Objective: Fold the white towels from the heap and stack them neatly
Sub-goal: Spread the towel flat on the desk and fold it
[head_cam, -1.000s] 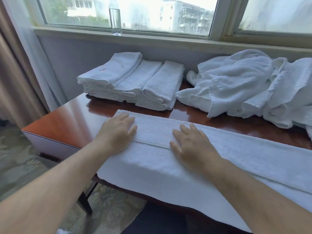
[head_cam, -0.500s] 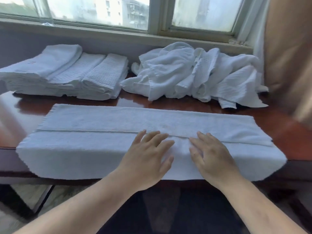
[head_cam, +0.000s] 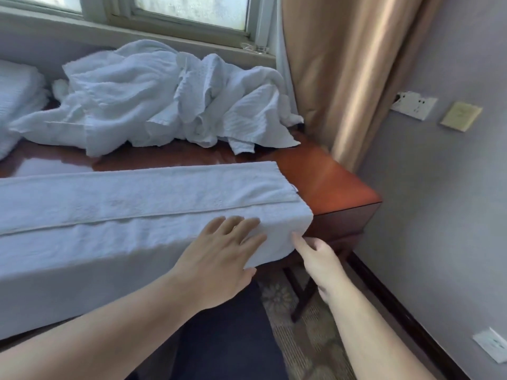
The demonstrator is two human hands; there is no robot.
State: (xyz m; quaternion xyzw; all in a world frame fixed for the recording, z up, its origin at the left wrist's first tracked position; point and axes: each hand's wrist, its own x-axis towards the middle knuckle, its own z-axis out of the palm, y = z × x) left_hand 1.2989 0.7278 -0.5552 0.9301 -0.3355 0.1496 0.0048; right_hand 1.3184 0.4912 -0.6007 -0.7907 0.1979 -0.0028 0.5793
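Note:
A long white towel [head_cam: 123,204], folded lengthwise, lies across the front of the red-brown table [head_cam: 329,182] and hangs over its near edge. My left hand [head_cam: 219,250] rests flat with straight fingers on the towel's right end. My right hand [head_cam: 315,256] is just off that end, beside the lower right corner, thumb touching the towel's edge; its other fingers are hidden. Behind lies the heap of crumpled white towels [head_cam: 164,97]. The edge of the stack of folded towels [head_cam: 16,94] shows at the far left.
A tan curtain [head_cam: 343,72] hangs at the table's right end, next to a grey wall with sockets [head_cam: 413,105]. The window sill [head_cam: 164,37] runs behind the heap. Patterned carpet [head_cam: 310,344] and the table's dark leg lie below right.
Both hands slid rightward along the towel to its right end, and the view turned right. My right hand left the towel's top and now sits at its corner.

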